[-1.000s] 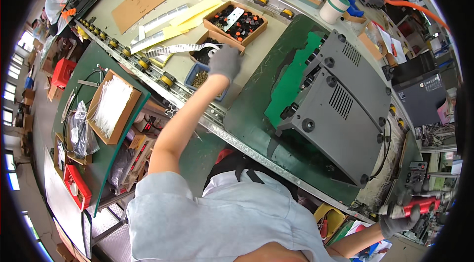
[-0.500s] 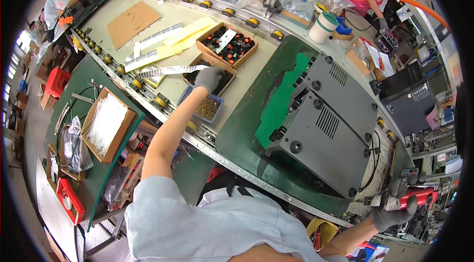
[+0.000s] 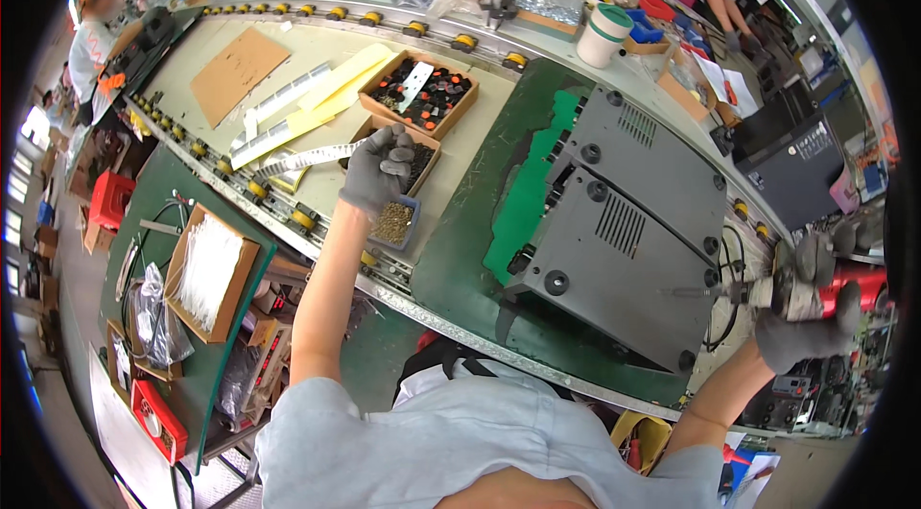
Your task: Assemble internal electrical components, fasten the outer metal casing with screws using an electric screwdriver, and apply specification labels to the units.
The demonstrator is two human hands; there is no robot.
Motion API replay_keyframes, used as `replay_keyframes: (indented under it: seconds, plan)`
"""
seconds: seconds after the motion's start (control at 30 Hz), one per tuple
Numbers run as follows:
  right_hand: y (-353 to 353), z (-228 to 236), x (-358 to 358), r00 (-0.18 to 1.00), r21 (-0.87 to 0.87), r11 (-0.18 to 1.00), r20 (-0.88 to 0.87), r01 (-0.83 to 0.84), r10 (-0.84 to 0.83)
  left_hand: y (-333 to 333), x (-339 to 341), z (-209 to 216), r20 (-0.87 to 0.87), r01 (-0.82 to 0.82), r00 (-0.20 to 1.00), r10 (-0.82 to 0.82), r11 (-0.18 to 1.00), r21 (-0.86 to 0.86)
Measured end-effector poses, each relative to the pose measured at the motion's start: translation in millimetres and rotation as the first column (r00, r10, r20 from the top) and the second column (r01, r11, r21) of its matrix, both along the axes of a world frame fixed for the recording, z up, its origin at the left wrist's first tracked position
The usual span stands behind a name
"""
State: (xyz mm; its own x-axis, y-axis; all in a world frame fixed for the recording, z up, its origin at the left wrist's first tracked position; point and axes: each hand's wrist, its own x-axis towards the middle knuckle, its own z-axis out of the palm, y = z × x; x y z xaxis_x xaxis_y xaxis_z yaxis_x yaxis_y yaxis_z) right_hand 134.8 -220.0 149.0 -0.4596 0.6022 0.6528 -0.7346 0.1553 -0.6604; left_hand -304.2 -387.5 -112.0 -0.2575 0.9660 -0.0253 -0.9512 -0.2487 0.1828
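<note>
From your head camera, your gloved left hand (image 3: 379, 173) hangs over the small cardboard box (image 3: 437, 162), just beyond the blue tray (image 3: 415, 221) of brass-coloured screws (image 3: 392, 223). Its fingers are curled in, but you can't tell from here whether they pinch anything. Your gloved right hand (image 3: 804, 334) is clamped around a red power tool (image 3: 854, 290) out to the right, its slim bit pointing in over the nearer grey housing (image 3: 595, 269). That housing lies beside a second one (image 3: 672, 173) on the dark green work surface (image 3: 459, 236).

The bit is what to watch: it looks close above the painted panel, so a dip of your right wrist could scratch it. If your left fingers do hold something small, a loose pinch in that thick glove could let it drop — and the vent slots (image 3: 622, 233) might swallow it. The tray and box sit so close that a careless finger could mix their parts. The white label strip (image 3: 312, 159) runs up to your glove and could be dragged along.

As for writing, pale marks show on the dark cabinet (image 3: 804, 168) at the right. The strip's print and the white card (image 3: 415, 82) in the farther parts box (image 3: 464, 112) are too small to read — and no brand can be made out on your tool.
</note>
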Motion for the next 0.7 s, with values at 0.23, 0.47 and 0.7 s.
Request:
replay_keyframes:
  seconds: [0.23, 0.47, 0.7]
  plan:
    - [20, 28, -37, 0.990, 0.077, 0.992, -0.090, -0.100, 0.107, 55, 93, 115, -0.326, 0.207, 0.924, -0.199, 0.978, -0.012]
    - [29, 23, -72, 0.940, 0.132, 0.939, -0.173, 0.319, -0.295, 114, 159, 151, -0.427, 0.350, 0.840, -0.335, 0.936, -0.047]
    - [55, 11, -92, 0.890, 0.201, 0.874, -0.218, 0.443, -0.401, 134, 168, 143, -0.258, 0.449, 0.842, -0.474, 0.881, -0.152]
